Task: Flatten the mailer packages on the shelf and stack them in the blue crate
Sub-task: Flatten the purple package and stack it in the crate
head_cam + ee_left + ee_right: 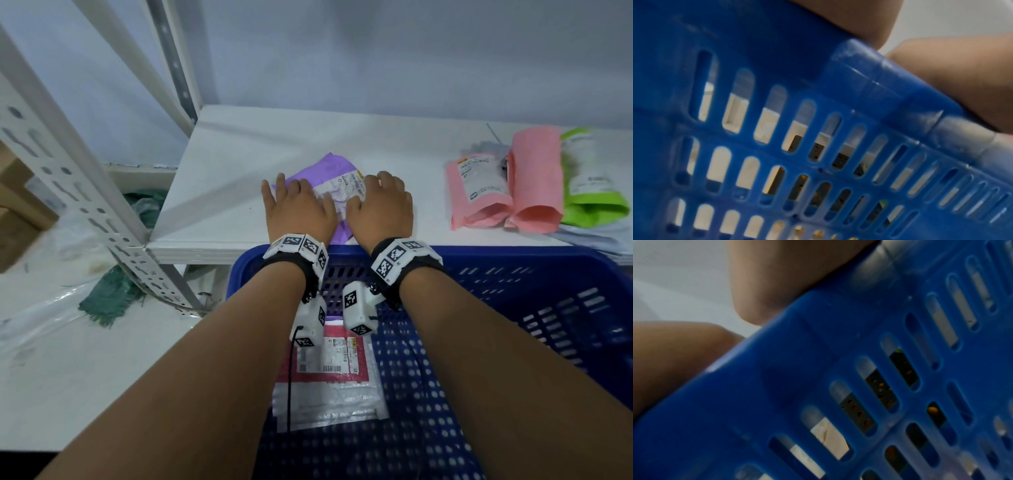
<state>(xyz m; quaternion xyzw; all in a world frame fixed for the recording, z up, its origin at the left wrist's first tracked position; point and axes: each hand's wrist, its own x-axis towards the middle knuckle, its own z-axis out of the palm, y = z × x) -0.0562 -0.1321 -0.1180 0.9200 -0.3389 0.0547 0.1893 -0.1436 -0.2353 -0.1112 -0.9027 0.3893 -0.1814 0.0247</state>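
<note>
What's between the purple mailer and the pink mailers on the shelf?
Nothing: in the head view, only bare white shelf separates the purple mailer, pressed under both hands, from the pink mailers to its right.

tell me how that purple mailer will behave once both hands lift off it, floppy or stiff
Probably floppy: the purple mailer looks thin and creased under the left hand and right hand. It likely springs up a little, and seems light.

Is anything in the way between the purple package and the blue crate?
Nothing visible blocks it. The purple mailer lies at the shelf's front edge under both hands, and the blue crate sits open right below, holding only flat mailers.
</note>
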